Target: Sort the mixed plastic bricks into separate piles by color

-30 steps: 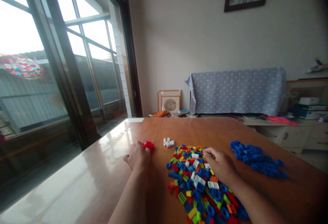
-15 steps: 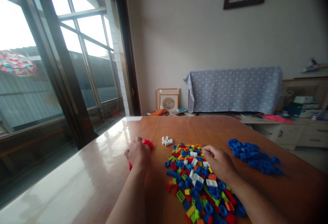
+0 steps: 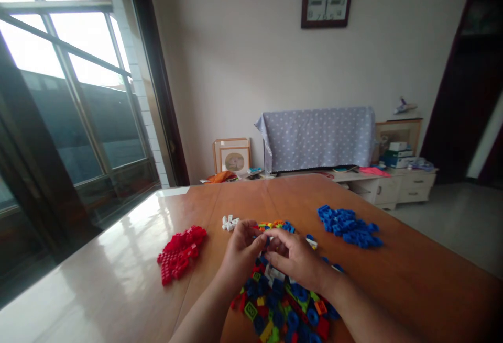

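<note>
Left hand [image 3: 239, 251] and right hand [image 3: 301, 260], fingertips close together; contents, if any, I cannot tell.
Beneath: loose heap of multicoloured plastic bricks [image 3: 277, 301] on glossy brown worktop [image 3: 298, 191]. Outward: red plastic brick pile [image 3: 181, 255], left; blue plastic brick pile [image 3: 348, 226], right.

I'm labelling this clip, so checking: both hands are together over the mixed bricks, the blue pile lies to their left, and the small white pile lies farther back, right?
Not quite: in the head view, the blue pile lies to the right of both the left hand and right hand. The rest stands.
</note>
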A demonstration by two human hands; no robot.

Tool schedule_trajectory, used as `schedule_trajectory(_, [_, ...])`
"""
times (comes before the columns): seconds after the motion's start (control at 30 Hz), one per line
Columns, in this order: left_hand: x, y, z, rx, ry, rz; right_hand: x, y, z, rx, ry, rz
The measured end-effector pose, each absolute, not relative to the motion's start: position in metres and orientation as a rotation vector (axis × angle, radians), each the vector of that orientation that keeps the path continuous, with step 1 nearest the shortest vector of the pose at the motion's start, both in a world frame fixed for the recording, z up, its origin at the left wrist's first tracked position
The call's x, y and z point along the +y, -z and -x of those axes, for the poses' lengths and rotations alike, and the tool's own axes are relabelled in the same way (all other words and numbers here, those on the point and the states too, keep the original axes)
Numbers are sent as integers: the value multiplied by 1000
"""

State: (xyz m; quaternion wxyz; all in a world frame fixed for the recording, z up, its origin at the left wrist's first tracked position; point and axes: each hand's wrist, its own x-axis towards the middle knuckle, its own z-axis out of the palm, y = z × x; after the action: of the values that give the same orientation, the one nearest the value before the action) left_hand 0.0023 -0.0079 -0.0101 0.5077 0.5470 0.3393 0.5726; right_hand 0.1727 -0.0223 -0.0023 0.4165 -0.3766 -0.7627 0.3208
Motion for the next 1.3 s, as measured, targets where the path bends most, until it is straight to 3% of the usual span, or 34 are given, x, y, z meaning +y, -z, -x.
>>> schedule_trajectory(0.2, [-10,9,-6,847,-1294,-1282,-14,5,-177,-1759,-887,977])
schedule_trajectory(0.33, [-5,8,5,984,-1328,-1369,11,6,-205,-1356,-982,1060])
schedule_trajectory(0.4, [-2,6,12,1045,-1357,-1385,25,5,-228,-992,-913,1129])
schedule_trajectory(0.67, [7,3,34,1257,-1424,-1311,55,21,-320,-503,-674,1278])
schedule_trajectory(1.3, [12,10,38,1309,-1483,-1333,66,37,-325,-532,-640,1259])
